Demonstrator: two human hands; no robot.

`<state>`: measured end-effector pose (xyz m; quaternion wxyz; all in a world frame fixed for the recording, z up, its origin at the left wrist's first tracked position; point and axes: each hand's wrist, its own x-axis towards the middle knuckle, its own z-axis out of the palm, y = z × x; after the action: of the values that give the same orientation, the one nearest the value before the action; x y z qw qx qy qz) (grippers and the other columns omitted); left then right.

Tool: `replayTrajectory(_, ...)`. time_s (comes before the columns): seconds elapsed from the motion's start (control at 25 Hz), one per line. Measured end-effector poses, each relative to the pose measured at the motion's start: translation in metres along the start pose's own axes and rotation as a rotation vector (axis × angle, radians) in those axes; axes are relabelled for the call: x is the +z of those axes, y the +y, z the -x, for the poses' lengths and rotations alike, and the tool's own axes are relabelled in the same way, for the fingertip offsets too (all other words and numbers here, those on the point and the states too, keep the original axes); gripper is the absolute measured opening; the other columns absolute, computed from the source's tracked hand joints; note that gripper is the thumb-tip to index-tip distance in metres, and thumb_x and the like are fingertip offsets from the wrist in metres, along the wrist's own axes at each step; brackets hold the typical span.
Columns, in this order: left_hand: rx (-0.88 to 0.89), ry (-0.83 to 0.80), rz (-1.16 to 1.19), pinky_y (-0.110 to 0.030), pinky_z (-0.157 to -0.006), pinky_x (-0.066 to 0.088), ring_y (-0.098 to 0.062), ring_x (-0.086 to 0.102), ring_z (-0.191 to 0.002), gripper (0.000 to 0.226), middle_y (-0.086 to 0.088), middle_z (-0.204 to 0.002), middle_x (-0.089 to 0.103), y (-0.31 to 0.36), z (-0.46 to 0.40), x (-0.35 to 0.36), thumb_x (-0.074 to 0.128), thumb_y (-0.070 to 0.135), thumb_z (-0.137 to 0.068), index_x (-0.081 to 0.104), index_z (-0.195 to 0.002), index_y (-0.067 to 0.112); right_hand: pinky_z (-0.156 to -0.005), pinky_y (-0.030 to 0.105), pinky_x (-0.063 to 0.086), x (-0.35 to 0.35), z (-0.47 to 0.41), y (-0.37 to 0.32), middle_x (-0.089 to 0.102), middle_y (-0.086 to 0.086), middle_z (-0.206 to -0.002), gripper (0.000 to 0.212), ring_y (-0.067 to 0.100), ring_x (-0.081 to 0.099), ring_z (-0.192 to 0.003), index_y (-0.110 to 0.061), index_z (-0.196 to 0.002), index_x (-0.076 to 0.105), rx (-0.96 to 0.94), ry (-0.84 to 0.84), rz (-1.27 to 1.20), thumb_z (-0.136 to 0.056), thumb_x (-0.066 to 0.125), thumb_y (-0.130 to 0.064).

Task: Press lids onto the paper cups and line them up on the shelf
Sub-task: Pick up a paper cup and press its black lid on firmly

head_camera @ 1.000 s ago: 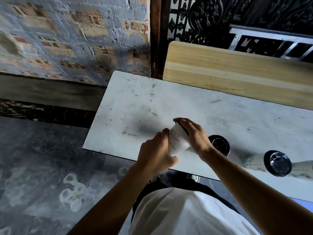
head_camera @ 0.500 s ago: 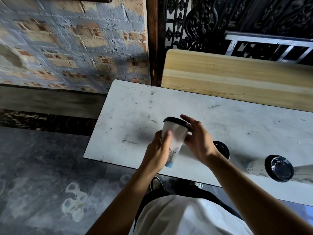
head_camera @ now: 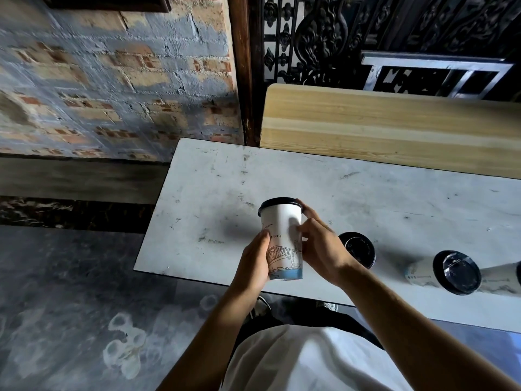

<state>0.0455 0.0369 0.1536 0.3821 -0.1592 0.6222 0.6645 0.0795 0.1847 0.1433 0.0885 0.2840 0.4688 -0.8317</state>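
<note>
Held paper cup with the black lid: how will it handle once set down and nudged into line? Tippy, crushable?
The paper cup is tall with a narrow base, so probably tippy if nudged near the black lid. Thin paper walls likely dent under a hard squeeze. The left hand and right hand hold it lightly, suggesting little weight.

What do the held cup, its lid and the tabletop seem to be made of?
Cup: matte white paper, printed line drawing.
Lid: probably black plastic, thin moulded rim.
Tabletop: unclear, maybe white laminate or painted board, scuffed and scratched.
</note>
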Motion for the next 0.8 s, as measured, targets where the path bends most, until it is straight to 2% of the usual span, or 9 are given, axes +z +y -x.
replayTrajectory(0.08,0.046,0.02,-0.135,-0.048,-0.091,0.058,-0.021,0.073,-0.09,0.036,-0.005,-0.095,0.077,0.001,-0.003,-0.005,0.043,0.041,-0.107,0.071,-0.098,0.022,-0.074,0.043,0.058,-0.001,0.002,0.002,0.061,0.02,-0.112,0.053,0.03,0.064,-0.088,-0.028,-0.141,0.054,-0.004,0.008,0.014,-0.092,0.041,-0.01)
replayTrajectory(0.16,0.132,0.067,-0.313,-0.052,-0.084,0.06,-0.024,0.07,-0.084,0.035,-0.007,-0.091,0.073,0.001,-0.004,-0.009,0.046,0.046,-0.104,0.069,-0.099,0.02,-0.075,0.046,0.059,-0.003,0.005,0.001,0.061,0.022,-0.113,0.05,0.032,0.068,-0.084,-0.026,-0.14,0.054,-0.008,0.025,0.018,-0.093,0.047,-0.012)
replayTrajectory(0.28,0.331,0.161,-0.341,-0.041,-0.067,0.058,-0.013,0.063,-0.069,0.017,-0.004,-0.088,0.068,0.001,-0.002,-0.014,0.056,0.025,-0.103,0.064,-0.116,0.018,-0.077,0.047,0.06,-0.007,0.01,-0.001,0.069,0.021,-0.115,0.067,0.033,0.074,-0.089,-0.026,-0.145,0.046,0.002,0.05,0.067,-0.082,0.066,-0.018)
replayTrajectory(0.36,0.507,0.171,-0.348,-0.03,-0.067,0.056,-0.008,0.061,-0.073,0.029,-0.002,-0.091,0.064,0.002,0.001,-0.02,0.059,0.006,-0.099,0.063,-0.121,0.024,-0.081,0.043,0.062,-0.007,0.013,-0.003,0.071,0.016,-0.12,0.079,0.03,0.075,-0.1,-0.028,-0.147,0.039,-0.015,0.057,0.151,-0.078,0.076,-0.023)
replayTrajectory(0.44,0.635,0.167,-0.413,-0.031,-0.073,0.057,-0.012,0.064,-0.085,0.043,-0.005,-0.1,0.062,0.002,0.0,-0.026,0.058,-0.007,-0.093,0.07,-0.113,0.029,-0.086,0.041,0.062,-0.008,0.015,-0.004,0.068,0.013,-0.129,0.09,0.026,0.074,-0.108,-0.031,-0.151,0.036,-0.031,0.059,0.244,-0.075,0.084,-0.031)
replayTrajectory(0.52,0.687,0.133,-0.416,-0.039,-0.077,0.06,-0.018,0.067,-0.093,0.05,-0.006,-0.105,0.063,0.003,0.0,-0.027,0.057,-0.014,-0.089,0.077,-0.101,0.031,-0.087,0.04,0.062,-0.008,0.018,-0.007,0.066,0.01,-0.132,0.094,0.023,0.073,-0.111,-0.033,-0.153,0.037,-0.046,0.039,0.343,-0.073,0.086,-0.043)
replayTrajectory(0.6,0.662,0.122,-0.341,-0.045,-0.077,0.061,-0.019,0.068,-0.096,0.048,-0.007,-0.109,0.066,0.006,0.003,-0.026,0.056,-0.014,-0.088,0.078,-0.098,0.028,-0.085,0.039,0.062,-0.008,0.02,-0.01,0.07,0.008,-0.126,0.074,0.026,0.074,-0.108,-0.033,-0.149,0.044,-0.066,-0.004,0.341,-0.083,0.077,-0.042)
replayTrajectory(0.68,0.592,0.146,-0.27,-0.041,-0.079,0.06,-0.013,0.068,-0.097,0.034,-0.007,-0.108,0.069,0.009,0.007,-0.026,0.063,-0.005,-0.088,0.074,-0.098,0.026,-0.084,0.043,0.061,-0.008,0.02,-0.016,0.074,0.011,-0.118,0.04,0.032,0.075,-0.097,-0.031,-0.142,0.053,-0.058,-0.013,0.204,-0.103,0.057,-0.026)
replayTrajectory(0.8,0.495,0.14,-0.167,-0.029,-0.083,0.057,-0.009,0.069,-0.096,0.023,0.003,-0.1,0.075,0.013,0.01,-0.026,0.071,0.016,-0.081,0.07,-0.103,0.024,-0.083,0.046,0.06,-0.012,0.017,-0.021,0.074,0.02,-0.116,0.047,0.036,0.074,-0.092,-0.031,-0.139,0.058,-0.04,-0.038,0.119,-0.107,0.037,-0.003)
